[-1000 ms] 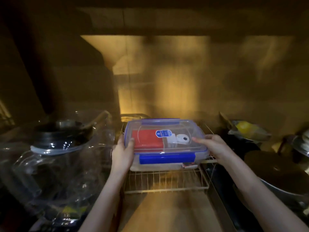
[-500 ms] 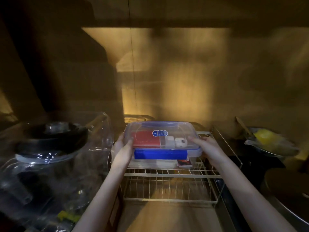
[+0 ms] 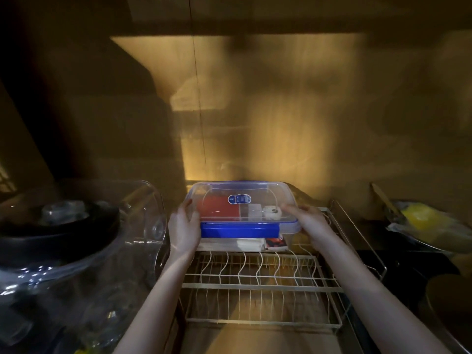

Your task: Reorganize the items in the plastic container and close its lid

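Now: a person's left hand [image 3: 184,232] and right hand [image 3: 307,221] grasp the short ends of a clear box [image 3: 246,215], fingers curled over the lid [image 3: 255,192], w/ box sitting at the far end of a wire rack [image 3: 258,282]. Probably light, stiff, slick plastic; best held low at both ends, clear of the blue clip [image 3: 240,230] at front. Contents — red pack [image 3: 217,210], small white round item [image 3: 272,212] — could slide if tipped. Blue oval label [image 3: 239,199] on lid; print too small to read.
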A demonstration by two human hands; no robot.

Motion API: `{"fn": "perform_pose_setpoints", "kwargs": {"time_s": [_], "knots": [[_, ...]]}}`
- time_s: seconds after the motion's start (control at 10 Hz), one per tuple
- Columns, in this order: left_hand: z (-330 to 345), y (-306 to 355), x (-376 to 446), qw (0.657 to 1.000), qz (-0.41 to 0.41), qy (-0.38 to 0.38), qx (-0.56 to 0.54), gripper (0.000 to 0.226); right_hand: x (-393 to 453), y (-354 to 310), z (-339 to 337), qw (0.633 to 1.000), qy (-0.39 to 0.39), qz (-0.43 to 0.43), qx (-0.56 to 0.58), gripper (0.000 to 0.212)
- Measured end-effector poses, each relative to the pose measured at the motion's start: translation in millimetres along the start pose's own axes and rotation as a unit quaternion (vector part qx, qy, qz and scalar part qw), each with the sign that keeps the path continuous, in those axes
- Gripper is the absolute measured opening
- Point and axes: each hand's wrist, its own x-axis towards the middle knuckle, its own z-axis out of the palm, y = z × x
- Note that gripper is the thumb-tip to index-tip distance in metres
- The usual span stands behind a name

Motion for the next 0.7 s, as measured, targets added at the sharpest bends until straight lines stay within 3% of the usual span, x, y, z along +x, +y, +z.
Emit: {"fn": "perform_pose_setpoints", "kwargs": {"time_s": [0.4, 0.5, 0.6, 0.7], "knots": [[10, -7, 13, 0.996, 0.030, 0.046, 0.075, 0.035, 11, 1, 3, 0.999, 0.023, -0.039, -0.027, 0.045], [7, -2, 12, 0.984, 0.044, 0.027, 0.169, 0.034, 8, 2, 3, 0.992, 0.052, -0.069, -0.089, 0.046], [2, 9, 11, 0.950, 0.063, -0.005, 0.307, 0.033, 4, 1, 2, 0.946, 0.115, -0.116, -0.281, 0.051], [-1, 24, 16, 0.955, 0.073, -0.046, 0.284, 0.021, -3, -13, 0, 0.921, 0.132, -0.181, -0.320, 0.050]]}}
